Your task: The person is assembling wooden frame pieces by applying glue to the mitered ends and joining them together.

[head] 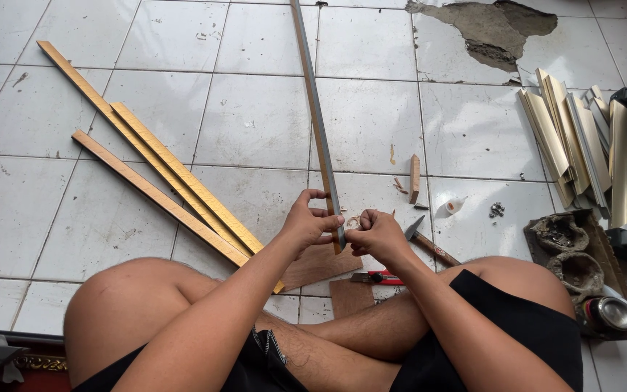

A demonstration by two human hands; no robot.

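The person sits cross-legged on the white tiled floor [255, 116], and both hands meet at the near end of a long, thin grey moulding strip [317, 109]. This strip runs from the hands away to the far edge of the floor, where it leaves the view. The left hand [308, 223] is closed around the strip from its left side, with the thumb and fingers curled on it. The right hand [376, 234] is closed narrow just beside the strip's end, the fingertips pinched together as if on something very small; what it pinches I cannot tell.

The step in hand seems to be fine work on the end of the strip, perhaps trimming or fitting it. The next move probably calls for a steady left grip, because the strip is long and its far part can swing easily.

Under the hands lie flat brown board pieces [321, 265], and a red utility knife [376, 277] and a hammer with wooden handle [429, 243] rest just beside the right hand. Three long gold-coloured wooden strips [146, 156] lie toward the left edge of the floor. A pile of short gold and silver moulding offcuts [582, 141] is near the right edge
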